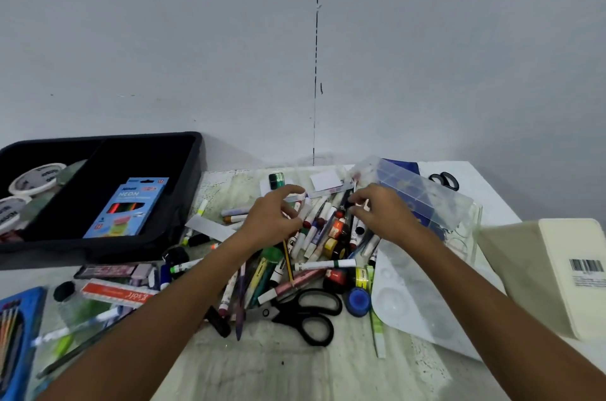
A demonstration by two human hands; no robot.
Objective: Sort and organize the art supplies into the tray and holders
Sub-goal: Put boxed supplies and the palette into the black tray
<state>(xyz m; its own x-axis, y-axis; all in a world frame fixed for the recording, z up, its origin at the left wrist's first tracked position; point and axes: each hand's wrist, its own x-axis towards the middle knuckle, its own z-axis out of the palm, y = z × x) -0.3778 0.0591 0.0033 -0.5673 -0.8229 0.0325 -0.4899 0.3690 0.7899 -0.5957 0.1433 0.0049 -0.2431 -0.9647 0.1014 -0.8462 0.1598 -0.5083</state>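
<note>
A heap of markers, paint tubes and pencils [314,236] lies in the middle of the table. My left hand [273,220] hovers over its left side with fingers curled, thumb and fingertips close to the marker caps; whether it grips one is not clear. My right hand [382,213] reaches into the heap's right side and pinches a thin white stick. The black tray [193,177] stands at the back left, holding a blue neon pencil box [126,207] and round white lids [36,177].
Black scissors [305,312] lie in front of the heap. A clear plastic organizer box [416,194] and a white palette [406,295] sit to the right, a cream holder [564,272] at the far right. A blue pencil case [16,335] and red box [118,294] are on the left.
</note>
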